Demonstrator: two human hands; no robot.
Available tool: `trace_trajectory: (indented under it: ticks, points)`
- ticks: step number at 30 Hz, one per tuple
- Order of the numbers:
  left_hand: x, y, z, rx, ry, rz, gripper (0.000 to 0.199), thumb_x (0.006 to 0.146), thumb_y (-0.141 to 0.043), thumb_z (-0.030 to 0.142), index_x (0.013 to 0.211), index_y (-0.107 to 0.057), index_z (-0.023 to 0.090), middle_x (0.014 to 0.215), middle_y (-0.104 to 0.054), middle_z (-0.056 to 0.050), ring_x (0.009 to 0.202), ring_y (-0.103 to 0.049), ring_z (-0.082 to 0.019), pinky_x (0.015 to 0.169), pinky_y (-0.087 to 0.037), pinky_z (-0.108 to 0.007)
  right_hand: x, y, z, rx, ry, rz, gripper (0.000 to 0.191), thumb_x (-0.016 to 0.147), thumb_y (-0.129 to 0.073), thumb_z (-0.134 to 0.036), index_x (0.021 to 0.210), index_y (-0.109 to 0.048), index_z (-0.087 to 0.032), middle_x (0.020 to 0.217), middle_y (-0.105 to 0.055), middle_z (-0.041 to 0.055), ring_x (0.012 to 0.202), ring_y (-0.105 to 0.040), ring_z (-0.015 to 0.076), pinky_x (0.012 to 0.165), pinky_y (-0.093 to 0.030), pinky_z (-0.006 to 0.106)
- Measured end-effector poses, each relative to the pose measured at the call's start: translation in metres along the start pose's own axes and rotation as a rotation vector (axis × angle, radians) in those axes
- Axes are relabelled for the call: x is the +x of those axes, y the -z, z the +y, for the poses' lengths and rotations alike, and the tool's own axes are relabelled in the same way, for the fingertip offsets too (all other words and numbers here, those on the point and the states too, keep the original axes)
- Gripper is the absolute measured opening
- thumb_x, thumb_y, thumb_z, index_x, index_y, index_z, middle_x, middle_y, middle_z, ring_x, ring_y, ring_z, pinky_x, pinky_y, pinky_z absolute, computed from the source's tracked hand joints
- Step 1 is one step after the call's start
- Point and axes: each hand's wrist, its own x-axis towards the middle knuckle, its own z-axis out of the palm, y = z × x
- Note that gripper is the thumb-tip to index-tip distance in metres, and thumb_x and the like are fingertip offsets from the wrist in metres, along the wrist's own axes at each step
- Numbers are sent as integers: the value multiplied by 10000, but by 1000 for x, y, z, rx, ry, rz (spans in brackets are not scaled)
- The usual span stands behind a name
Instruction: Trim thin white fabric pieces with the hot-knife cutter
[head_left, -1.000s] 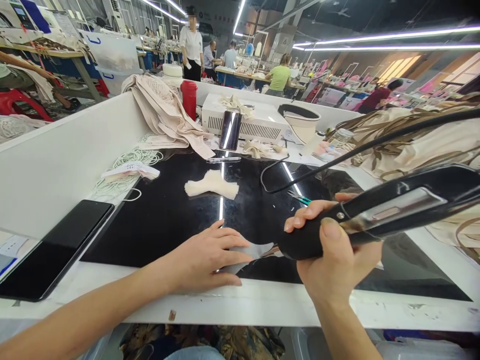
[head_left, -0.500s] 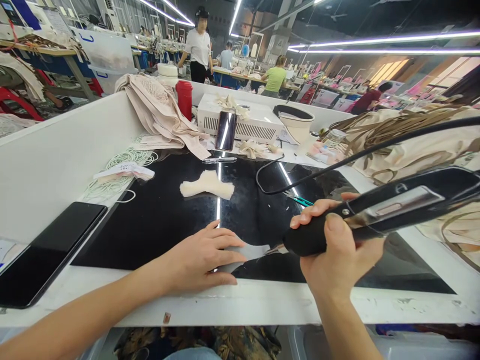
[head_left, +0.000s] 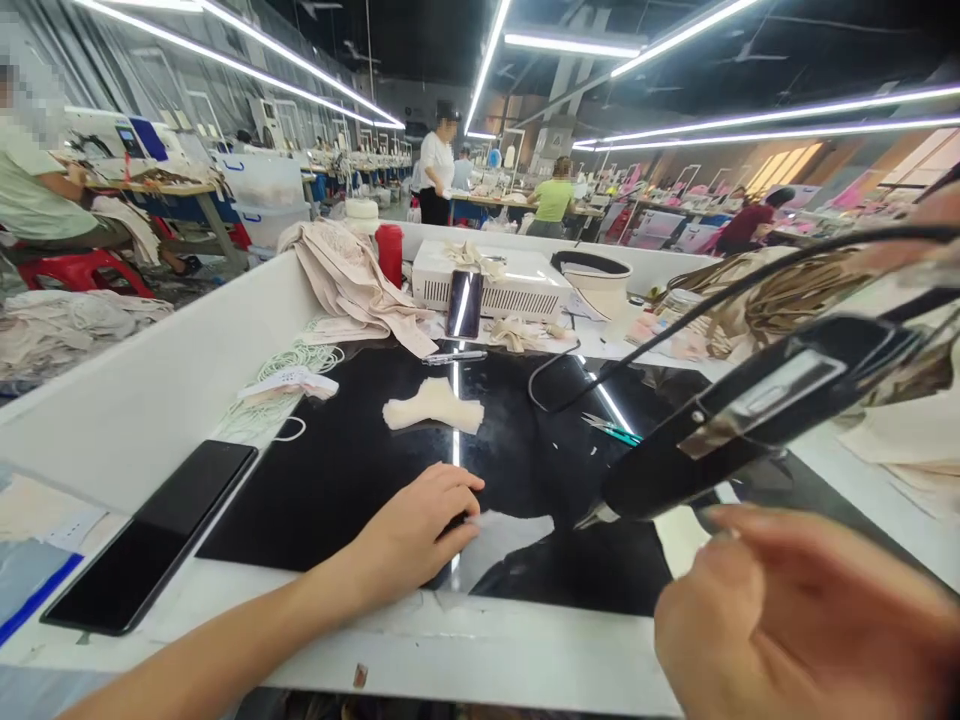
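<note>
My left hand (head_left: 427,525) rests low over the black mat (head_left: 330,490), fingers curled together. Its thumb and fingertips meet the left edge of a thin translucent grey piece (head_left: 510,535), which lies flat. A large hand (head_left: 750,620), apparently my right, fills the lower right corner. Motion smears its fingers. Beside its fingertips is a small cream piece (head_left: 682,540); whether it is gripped is unclear. Above that hand slants a black corded hand tool (head_left: 750,420), its pointed metal tip just right of the grey piece. Another blurred hand (head_left: 900,250) shows at the upper right; whose it is cannot be told.
A cream T-shaped pad (head_left: 435,405) lies farther back on the mat. Teal-handled snips (head_left: 611,430) lie near the black cord (head_left: 675,325). A phone (head_left: 157,540) is at left. Behind stand a white box (head_left: 517,285), folded fabric (head_left: 345,280) and a red bottle (head_left: 388,255).
My view has tilted up and turned left. My right hand has left its grip on the tool. A cream piece now shows at right. My left fingers have curled in at the grey piece.
</note>
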Motion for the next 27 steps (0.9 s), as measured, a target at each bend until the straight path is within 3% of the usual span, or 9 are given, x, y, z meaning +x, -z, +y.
trace_trajectory:
  ticks: [2, 4, 6, 9, 12, 16, 21, 24, 27]
  points:
    - [1, 1, 1, -75, 12, 23, 87, 965, -627, 145, 908, -623, 210, 1275, -696, -51, 1261, -594, -219, 1127, -457, -407, -9, -2, 8, -190, 214, -364, 255, 806, -828, -215, 1039, -764, -297, 1016, -775, 28, 907, -737, 248, 772, -622, 381]
    - [2, 2, 2, -182, 60, 51, 77, 926, -636, 143, 896, -618, 211, 1198, -716, -36, 1170, -623, -210, 1072, -472, -377, -15, -11, 17, -385, 442, -677, 260, 913, -732, -222, 1168, -741, -272, 1099, -799, 63, 967, -763, 262, 818, -636, 403]
    - [3, 6, 2, -276, 141, 73, 38, 908, -634, 175, 897, -627, 211, 1084, -726, -22, 1032, -643, -199, 966, -497, -345, -17, -22, 26, -463, 484, -819, 248, 998, -638, -273, 1242, -683, -271, 1133, -796, 61, 1005, -769, 248, 830, -644, 395]
    - [6, 15, -1, -343, 226, 95, 82, 930, -601, 264, 877, -617, 203, 880, -695, 0, 828, -635, -170, 775, -503, -292, -14, -35, 34, -481, 271, -864, 132, 1045, -570, -341, 1091, -671, -269, 948, -773, 7, 852, -759, 196, 723, -631, 316]
    - [14, 27, -8, -386, 255, 118, 148, 943, -562, 327, 862, -555, 203, 777, -671, 12, 712, -638, -147, 665, -490, -252, -5, -49, 39, -482, 138, -878, 210, 1061, -522, -348, 928, -655, -254, 810, -719, -18, 719, -712, 164, 644, -586, 263]
    - [34, 47, -23, -352, 283, 223, 158, 932, -568, 363, 916, -548, 207, 748, -634, 28, 655, -615, -133, 628, -472, -242, 12, -80, 53, -501, 170, -810, 220, 1043, -529, -339, 941, -691, -231, 872, -752, 21, 780, -719, 186, 714, -581, 292]
    - [64, 67, -47, -156, 314, 394, 174, 946, -586, 367, 1035, -570, 219, 794, -630, 27, 691, -601, -156, 645, -446, -269, 33, -120, 81, -641, 234, -769, 283, 1052, -500, -346, 963, -731, -211, 886, -742, 53, 802, -692, 202, 739, -547, 330]
    - [77, 70, -57, 0, 339, 438, 132, 943, -615, 323, 1025, -573, 228, 831, -656, 18, 754, -623, -184, 699, -442, -298, 37, -133, 96, -775, 274, -784, 232, 1047, -561, -333, 981, -728, -186, 906, -728, 47, 872, -690, 204, 816, -560, 369]
    - [82, 66, -65, 150, 353, 412, 63, 954, -624, 274, 977, -582, 233, 843, -665, 12, 811, -647, -206, 733, -446, -311, 36, -138, 106, -891, 299, -811, 224, 1019, -654, -364, 1117, -699, -169, 1091, -726, 56, 964, -706, 200, 877, -600, 412]
